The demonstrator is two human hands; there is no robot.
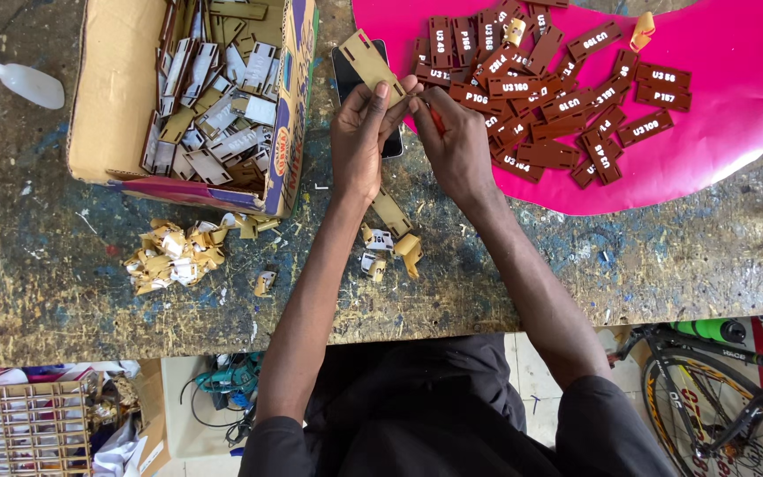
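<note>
Pinched between the left hand point(359, 132) fingers, a tan tag point(369, 60) stands above the worktable point(576, 265) middle, over a dark phone point(351, 75); the right hand point(457, 146) is closed around a red tool point(434, 117) touching it

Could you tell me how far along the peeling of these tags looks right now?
Done: brown tags lie peeled on the pink sheet. In hand: left hand holds a covered tag; right hand works on it. Left: many covered tags in the cardboard box.
</note>
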